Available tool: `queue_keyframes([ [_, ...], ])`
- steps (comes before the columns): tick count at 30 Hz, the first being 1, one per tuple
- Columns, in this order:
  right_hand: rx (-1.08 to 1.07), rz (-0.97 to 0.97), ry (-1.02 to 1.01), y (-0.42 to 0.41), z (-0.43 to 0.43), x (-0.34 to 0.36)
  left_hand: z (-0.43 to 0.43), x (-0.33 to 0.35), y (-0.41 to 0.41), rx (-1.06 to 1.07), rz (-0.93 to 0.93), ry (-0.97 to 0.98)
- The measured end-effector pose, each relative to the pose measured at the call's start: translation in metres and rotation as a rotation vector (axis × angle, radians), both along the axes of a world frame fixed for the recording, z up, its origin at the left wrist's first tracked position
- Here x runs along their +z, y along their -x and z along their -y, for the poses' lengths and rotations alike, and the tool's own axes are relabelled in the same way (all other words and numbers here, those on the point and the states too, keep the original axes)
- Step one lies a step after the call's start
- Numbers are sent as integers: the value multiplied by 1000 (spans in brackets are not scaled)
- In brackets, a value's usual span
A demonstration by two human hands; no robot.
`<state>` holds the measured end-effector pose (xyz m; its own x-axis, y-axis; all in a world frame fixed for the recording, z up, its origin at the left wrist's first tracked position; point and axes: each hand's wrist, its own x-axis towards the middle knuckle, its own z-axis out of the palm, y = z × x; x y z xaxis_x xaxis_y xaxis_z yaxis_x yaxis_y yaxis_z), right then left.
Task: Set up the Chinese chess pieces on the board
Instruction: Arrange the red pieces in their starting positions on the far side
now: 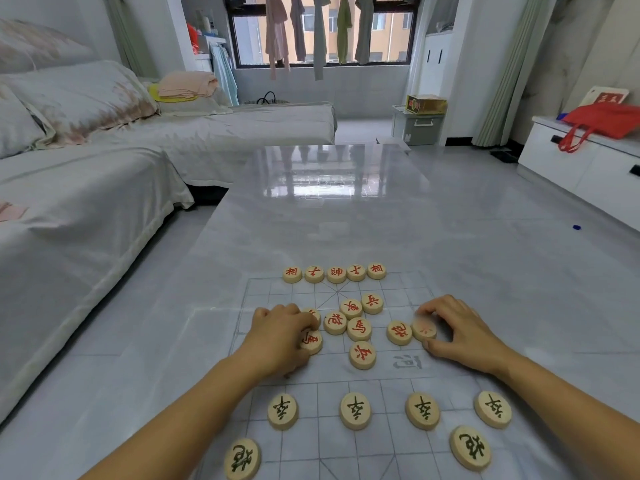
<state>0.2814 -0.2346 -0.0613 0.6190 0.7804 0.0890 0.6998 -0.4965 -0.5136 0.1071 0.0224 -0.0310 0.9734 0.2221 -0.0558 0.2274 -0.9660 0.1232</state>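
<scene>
Right now the left hand (280,337) curls its fingers over a red piece (311,342) at the left of the board (318,410), gripping it. The right hand (464,336) pinches a second red piece (424,330) between thumb and fingertips, and that piece touches a neighbour. Between the hands lie loose red pieces (358,329). A row of five red pieces (336,273) lines the far edge. Six black pieces (355,410) sit on the near half, with two nearer the person.

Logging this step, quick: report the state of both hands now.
Left hand: grips the red piece at the pile's left.
Right hand: pinches the red piece at the pile's right.
</scene>
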Motion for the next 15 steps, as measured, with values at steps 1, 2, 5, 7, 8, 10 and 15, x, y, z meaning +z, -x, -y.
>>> queue_keyframes([
  [1,3,-2,-1,-1,0,-1,0,-1,1,8,9,18],
  [2,4,-4,-4,-1,0,-1,1,-1,2,14,25,41],
  [5,-7,-2,-13,-3,0,-2,-4,8,5,88,137,133],
  [7,-15,-2,-14,-3,0,-2,-21,15,5,216,239,212],
  [8,-18,-3,-13,-2,0,-2,-34,15,5,287,279,260],
  [10,-22,-5,-15,-2,0,-2,-57,11,5,413,322,336],
  [15,-26,1,-22,-2,0,-2,-72,-11,6,428,310,395],
])
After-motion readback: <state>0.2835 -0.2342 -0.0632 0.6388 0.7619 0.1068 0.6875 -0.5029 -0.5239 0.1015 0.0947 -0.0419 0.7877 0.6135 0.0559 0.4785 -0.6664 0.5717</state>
